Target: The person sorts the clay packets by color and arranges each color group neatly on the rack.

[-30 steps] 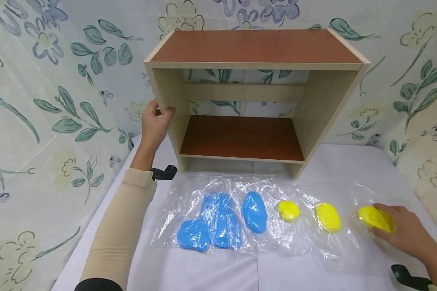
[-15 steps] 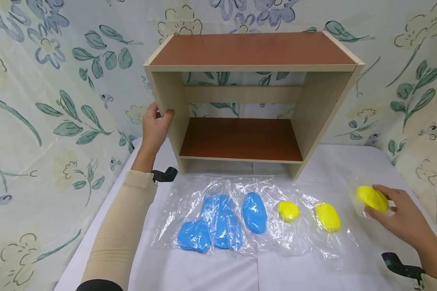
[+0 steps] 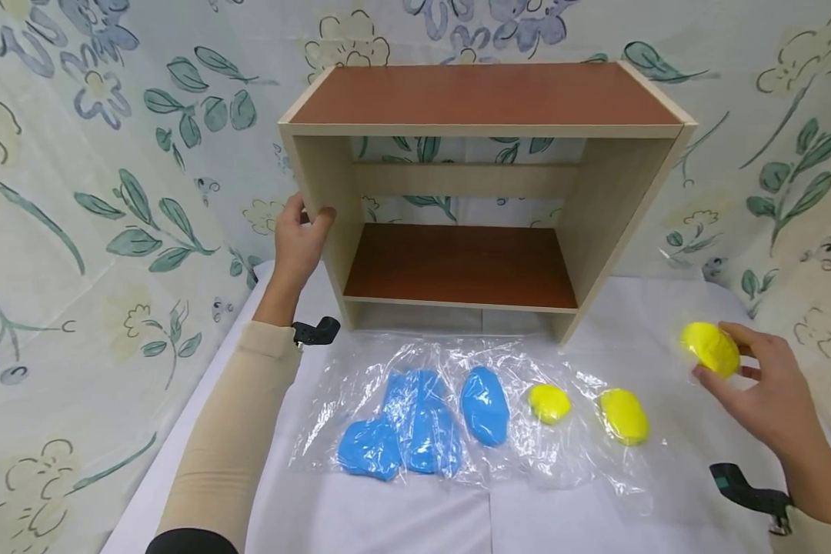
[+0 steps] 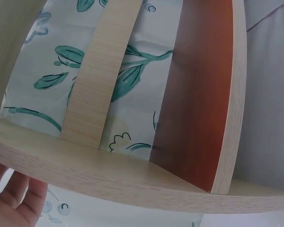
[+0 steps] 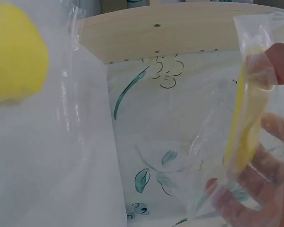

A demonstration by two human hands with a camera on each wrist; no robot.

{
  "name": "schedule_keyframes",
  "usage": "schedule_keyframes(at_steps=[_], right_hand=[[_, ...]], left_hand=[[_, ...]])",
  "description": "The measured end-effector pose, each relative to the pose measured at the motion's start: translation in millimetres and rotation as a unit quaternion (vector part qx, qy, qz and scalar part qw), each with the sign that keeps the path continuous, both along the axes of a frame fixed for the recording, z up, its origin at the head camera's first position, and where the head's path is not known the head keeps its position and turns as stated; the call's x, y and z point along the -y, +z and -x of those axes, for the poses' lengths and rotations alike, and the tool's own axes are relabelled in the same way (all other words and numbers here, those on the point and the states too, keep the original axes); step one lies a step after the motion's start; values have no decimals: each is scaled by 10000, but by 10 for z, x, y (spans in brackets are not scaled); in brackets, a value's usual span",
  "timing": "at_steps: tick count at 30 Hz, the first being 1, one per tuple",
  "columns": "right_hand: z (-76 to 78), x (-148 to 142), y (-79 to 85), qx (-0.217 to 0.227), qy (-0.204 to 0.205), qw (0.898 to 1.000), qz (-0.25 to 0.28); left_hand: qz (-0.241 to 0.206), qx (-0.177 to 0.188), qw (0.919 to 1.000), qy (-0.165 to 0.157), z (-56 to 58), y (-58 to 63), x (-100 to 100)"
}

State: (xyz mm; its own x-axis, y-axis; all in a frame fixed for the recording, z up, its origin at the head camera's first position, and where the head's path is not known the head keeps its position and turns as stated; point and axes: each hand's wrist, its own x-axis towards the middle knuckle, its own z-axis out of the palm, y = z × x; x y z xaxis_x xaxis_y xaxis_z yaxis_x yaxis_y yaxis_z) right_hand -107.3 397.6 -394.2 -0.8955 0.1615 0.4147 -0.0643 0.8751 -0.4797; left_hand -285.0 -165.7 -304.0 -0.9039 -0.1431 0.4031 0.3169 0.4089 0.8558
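Yellow held lump (image 3: 711,348) slants lengthwise down rightward in head view; cabinet (image 3: 465,179) crosswise.

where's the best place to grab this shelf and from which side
Probably by the upright side panels, one hand each, coming from the outer left and right. The shelf is wide with an open front, and each panel has a thin edge; the left hand grips one.

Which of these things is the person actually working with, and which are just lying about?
In use:
bagged yellow lump, held by the right hand
wooden shelf unit, gripped by the left hand

Apparently just lying there, untouched:
two other bagged yellow lumps
bagged blue lumps
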Motion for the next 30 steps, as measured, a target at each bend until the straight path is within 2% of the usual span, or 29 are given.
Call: schedule_keyframes(at_steps=[5, 9, 13, 16, 19, 25, 27, 30], right_hand=[[85, 139, 141, -721, -278, 9965, 327], [171, 282, 261, -1068, -610, 9904, 630], [252, 409, 390, -1420, -650, 9816, 1103], [311, 518, 498, -1660, -427, 9721, 1604], [376, 642, 607, -1981, -15, 9569, 2122], [524, 893, 839, -2815, 841, 9064, 3036], [561, 962, 920, -2961, 969, 9001, 3046], [597, 1050, 1060, -2991, 898, 9070, 2824]], left_hand=[[30, 33, 10000, 6, 8, -9, 46], [64, 174, 9998, -67, 13, -24, 76], [100, 241, 9995, -180, 10, -16, 76], [163, 216, 9994, -214, 6, 4, 67], [275, 187, 9993, -179, 1, 22, 56], [391, 36, 9991, -166, 8, 25, 55], [379, 66, 9990, -208, 9, 21, 56], [406, 116, 9988, -262, 11, 17, 59]])
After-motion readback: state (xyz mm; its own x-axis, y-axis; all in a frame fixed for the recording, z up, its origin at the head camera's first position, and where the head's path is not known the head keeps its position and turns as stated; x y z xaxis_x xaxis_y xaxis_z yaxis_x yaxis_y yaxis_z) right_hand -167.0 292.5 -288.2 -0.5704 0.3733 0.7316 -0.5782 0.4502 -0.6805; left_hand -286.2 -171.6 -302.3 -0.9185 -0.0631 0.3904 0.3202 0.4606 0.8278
